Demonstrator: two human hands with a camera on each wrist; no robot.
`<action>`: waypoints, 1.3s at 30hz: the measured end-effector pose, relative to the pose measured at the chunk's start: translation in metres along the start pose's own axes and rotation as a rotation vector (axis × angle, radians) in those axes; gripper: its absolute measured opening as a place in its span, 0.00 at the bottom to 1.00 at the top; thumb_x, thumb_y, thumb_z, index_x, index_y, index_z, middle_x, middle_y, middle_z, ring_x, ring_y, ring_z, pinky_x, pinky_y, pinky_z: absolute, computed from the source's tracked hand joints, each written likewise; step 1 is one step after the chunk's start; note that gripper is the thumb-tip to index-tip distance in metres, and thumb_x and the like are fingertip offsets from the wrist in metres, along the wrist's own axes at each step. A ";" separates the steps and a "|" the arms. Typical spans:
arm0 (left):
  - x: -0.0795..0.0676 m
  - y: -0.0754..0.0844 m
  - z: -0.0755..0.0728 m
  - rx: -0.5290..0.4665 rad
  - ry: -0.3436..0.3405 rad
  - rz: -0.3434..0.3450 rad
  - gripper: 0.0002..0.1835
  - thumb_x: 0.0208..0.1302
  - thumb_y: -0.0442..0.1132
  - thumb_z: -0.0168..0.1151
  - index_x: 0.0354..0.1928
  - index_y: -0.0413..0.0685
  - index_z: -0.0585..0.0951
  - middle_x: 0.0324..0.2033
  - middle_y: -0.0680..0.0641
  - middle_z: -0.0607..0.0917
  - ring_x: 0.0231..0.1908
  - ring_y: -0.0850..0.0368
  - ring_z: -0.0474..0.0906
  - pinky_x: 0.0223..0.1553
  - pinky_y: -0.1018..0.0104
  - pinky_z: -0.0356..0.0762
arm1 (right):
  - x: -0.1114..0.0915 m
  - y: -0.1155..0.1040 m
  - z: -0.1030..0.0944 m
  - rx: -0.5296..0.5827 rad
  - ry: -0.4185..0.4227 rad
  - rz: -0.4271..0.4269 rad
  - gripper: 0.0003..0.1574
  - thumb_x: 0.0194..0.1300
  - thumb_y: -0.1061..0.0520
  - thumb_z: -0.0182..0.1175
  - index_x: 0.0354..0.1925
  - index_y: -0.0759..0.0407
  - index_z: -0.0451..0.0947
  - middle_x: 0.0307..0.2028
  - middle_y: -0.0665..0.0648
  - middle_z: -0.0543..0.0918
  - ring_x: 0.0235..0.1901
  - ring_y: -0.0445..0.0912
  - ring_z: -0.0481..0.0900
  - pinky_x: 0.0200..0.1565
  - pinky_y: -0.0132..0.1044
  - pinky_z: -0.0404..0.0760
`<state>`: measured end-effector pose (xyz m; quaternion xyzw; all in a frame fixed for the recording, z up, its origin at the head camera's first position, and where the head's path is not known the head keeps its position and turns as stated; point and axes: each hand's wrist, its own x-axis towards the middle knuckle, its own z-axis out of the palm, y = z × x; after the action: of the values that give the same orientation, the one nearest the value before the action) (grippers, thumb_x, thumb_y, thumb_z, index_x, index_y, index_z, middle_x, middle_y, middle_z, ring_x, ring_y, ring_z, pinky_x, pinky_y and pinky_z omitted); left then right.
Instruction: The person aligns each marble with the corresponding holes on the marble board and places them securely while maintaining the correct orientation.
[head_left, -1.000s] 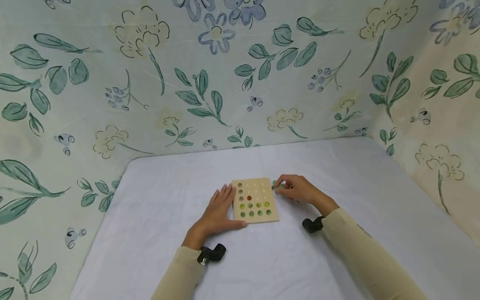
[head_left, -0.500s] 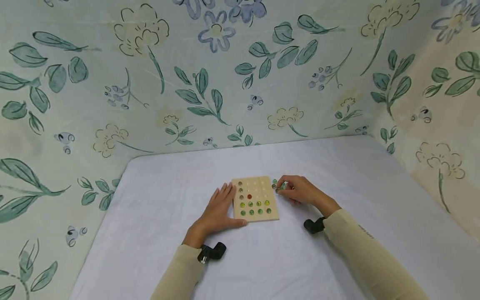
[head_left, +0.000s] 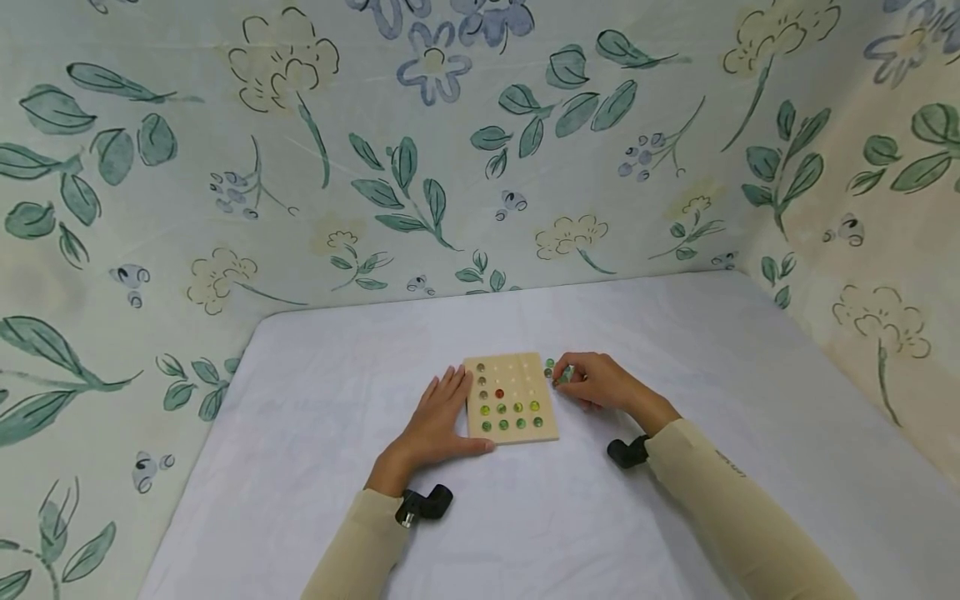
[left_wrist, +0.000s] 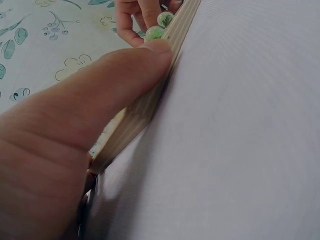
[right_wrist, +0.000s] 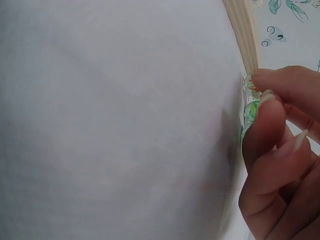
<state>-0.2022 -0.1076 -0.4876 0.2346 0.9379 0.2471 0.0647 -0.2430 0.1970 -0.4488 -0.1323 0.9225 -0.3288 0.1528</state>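
A square wooden board with rows of dimples lies on the cloth. Green marbles fill its nearest row, yellow-green marbles the one behind. One red marble and a few brownish marbles sit farther back at the left. My left hand rests along the board's left side, fingers straight, thumb on the near edge. Just beyond the right edge, my right hand pinches a marble between thumb and index finger, partly hidden by the fingertips.
Loose marbles lie on the white cloth beside the board's right edge, partly covered by the right hand. A floral fabric wall rises behind the table and along both sides.
The right hand's fingertips have shifted slightly among the loose marbles. The left hand and the board stay in place.
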 end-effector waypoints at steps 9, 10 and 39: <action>0.000 -0.002 0.002 0.005 0.010 0.008 0.66 0.44 0.77 0.62 0.76 0.45 0.47 0.76 0.49 0.45 0.75 0.55 0.32 0.73 0.57 0.30 | 0.002 0.001 0.002 -0.002 0.005 0.012 0.08 0.63 0.59 0.63 0.41 0.49 0.78 0.17 0.53 0.77 0.14 0.45 0.71 0.18 0.34 0.71; 0.000 -0.002 0.002 0.003 0.010 0.007 0.66 0.44 0.76 0.62 0.76 0.45 0.47 0.76 0.49 0.45 0.75 0.55 0.32 0.73 0.57 0.30 | 0.002 0.002 0.002 -0.003 0.004 0.011 0.08 0.63 0.58 0.64 0.41 0.49 0.78 0.17 0.53 0.77 0.14 0.44 0.71 0.18 0.33 0.70; 0.000 0.000 0.002 -0.001 -0.001 -0.026 0.66 0.43 0.76 0.64 0.76 0.48 0.45 0.76 0.51 0.43 0.74 0.58 0.30 0.72 0.60 0.28 | 0.004 -0.001 0.003 -0.029 -0.010 -0.024 0.06 0.63 0.58 0.63 0.40 0.51 0.78 0.18 0.53 0.76 0.14 0.44 0.73 0.20 0.35 0.73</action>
<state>-0.2019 -0.1071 -0.4895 0.2223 0.9408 0.2466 0.0687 -0.2455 0.1938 -0.4510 -0.1469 0.9248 -0.3165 0.1515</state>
